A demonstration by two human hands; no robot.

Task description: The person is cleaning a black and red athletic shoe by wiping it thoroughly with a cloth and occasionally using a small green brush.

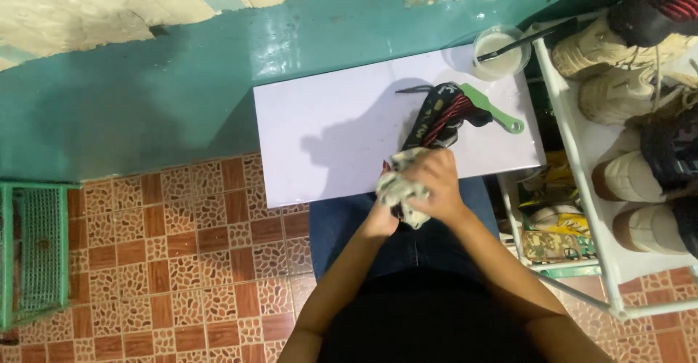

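A black shoe (438, 116) with red stripes lies on a white board (327, 130) across my lap, its heel end toward me. My right hand (436, 181) grips a crumpled grey-white cloth (398, 188) and presses it on the shoe's near end. My left hand (382, 218) is mostly hidden under the cloth and holds the shoe from below. A green-handled brush (494, 109) lies on the board just right of the shoe.
A clear cup of white liquid (502, 52) with a dark stick in it stands at the board's far right corner. A white rack (582, 159) with several shoes is at the right. A green wire basket (33, 250) sits on the tiled floor at left, against a teal wall (145, 94).
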